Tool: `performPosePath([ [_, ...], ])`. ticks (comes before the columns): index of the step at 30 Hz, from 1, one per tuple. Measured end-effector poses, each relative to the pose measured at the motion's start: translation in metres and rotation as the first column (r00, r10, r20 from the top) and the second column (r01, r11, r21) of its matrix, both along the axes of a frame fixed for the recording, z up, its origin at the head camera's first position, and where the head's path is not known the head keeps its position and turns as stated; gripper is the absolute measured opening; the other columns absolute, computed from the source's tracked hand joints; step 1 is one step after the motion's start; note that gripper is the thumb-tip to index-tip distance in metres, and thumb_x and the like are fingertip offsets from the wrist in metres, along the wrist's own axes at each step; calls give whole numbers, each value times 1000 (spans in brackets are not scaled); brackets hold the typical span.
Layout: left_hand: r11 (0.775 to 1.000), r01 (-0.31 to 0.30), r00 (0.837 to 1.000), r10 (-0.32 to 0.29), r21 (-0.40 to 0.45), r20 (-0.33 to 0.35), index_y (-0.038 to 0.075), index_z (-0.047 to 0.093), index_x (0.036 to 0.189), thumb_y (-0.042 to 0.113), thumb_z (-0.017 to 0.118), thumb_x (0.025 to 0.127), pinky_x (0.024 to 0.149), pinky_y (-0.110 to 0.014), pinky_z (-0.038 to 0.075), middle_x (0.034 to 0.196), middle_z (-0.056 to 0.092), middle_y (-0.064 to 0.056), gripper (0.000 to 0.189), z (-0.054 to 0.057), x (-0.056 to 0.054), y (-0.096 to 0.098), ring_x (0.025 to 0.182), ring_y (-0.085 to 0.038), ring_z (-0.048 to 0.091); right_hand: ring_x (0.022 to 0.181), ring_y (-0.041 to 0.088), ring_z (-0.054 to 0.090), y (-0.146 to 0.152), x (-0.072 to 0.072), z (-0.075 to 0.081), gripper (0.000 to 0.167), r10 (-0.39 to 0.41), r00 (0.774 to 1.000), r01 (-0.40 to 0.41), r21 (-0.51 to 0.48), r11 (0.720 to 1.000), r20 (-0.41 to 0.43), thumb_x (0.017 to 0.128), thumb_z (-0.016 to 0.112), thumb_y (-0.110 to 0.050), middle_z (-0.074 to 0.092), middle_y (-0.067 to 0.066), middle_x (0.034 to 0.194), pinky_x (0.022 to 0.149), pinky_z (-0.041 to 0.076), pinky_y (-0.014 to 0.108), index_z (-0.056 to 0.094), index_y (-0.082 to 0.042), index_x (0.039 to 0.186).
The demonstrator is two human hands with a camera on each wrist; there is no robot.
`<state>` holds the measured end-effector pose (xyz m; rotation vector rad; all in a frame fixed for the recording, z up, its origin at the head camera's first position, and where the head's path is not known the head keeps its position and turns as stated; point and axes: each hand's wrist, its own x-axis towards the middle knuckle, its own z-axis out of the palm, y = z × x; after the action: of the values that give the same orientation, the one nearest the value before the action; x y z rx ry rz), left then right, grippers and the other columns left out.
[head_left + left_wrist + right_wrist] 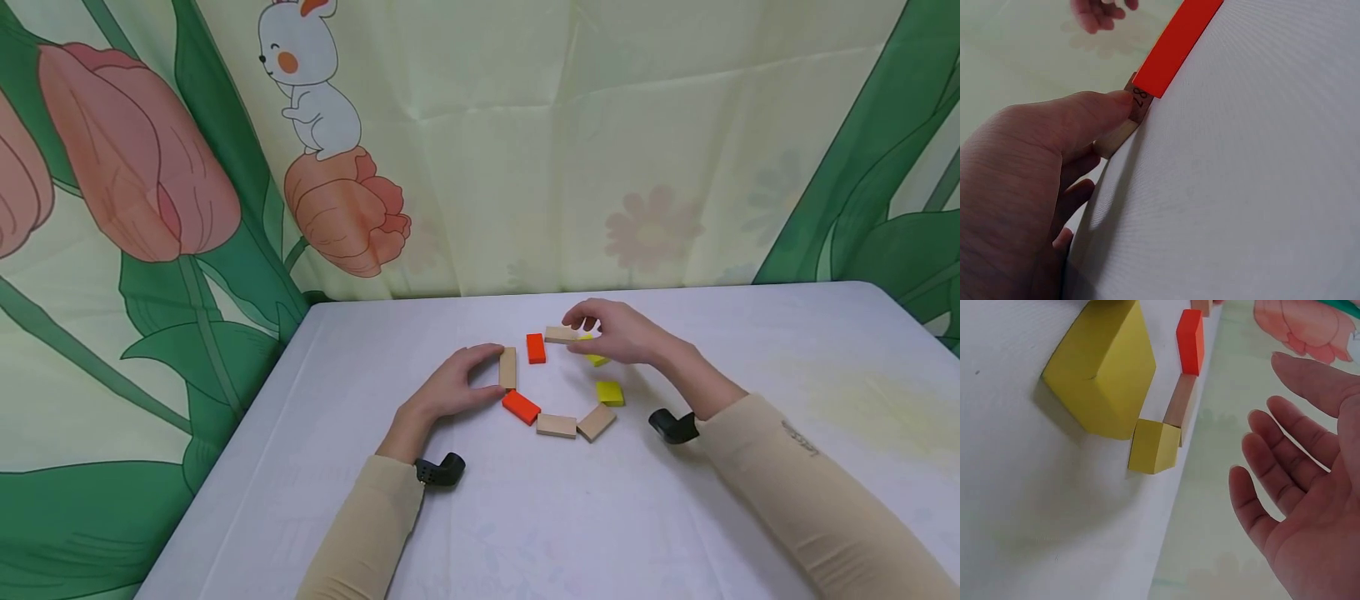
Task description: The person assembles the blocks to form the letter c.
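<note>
Several wooden blocks form a rough ring on the white table. My left hand point(453, 383) pinches the ends of a plain wooden block point(508, 367) at the ring's left side, thumb at its near end. In the left wrist view that block point(1116, 139) has dark markings on its end, touching a red block point(1175, 50). Over the ring's far right my right hand point(615, 332) hovers with loosely bent fingers, holding nothing. Partly hidden beneath it are a yellow block point(597, 360) and the end of a plain block point(558, 335). The right wrist view shows its palm point(1310, 550) apart from the blocks.
Another red block point(536, 348) stands on the ring's far side. Along the near side lie a red block point(521, 407), two plain blocks point(556, 426) and a yellow block point(610, 393). A printed cloth point(495, 167) hangs behind the table's far edge.
</note>
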<state>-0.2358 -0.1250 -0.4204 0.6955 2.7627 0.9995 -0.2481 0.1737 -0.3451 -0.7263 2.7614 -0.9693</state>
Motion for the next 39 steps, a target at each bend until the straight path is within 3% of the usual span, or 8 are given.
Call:
performPosePath([
  [15, 1000, -14, 1000, 15, -15, 19, 23, 50, 150, 35, 74, 90, 114, -45, 35, 152, 47, 2, 66, 4, -1, -1, 140, -20, 39, 110, 30, 53, -19, -16, 1, 40, -1, 999, 1, 3, 1000, 46, 92, 73, -18, 64, 12, 119, 84, 51, 39, 65, -1, 127],
  [39, 1000, 17, 1000, -17, 4, 14, 21, 51, 149, 33, 74, 90, 116, -43, 32, 151, 49, 2, 65, 1, -2, -2, 141, -19, 39, 121, 36, 50, -43, -35, -6, 43, 14, 989, -14, -6, 1000, 146, 93, 71, -12, 60, 18, 129, 96, 50, 45, 61, 0, 132],
])
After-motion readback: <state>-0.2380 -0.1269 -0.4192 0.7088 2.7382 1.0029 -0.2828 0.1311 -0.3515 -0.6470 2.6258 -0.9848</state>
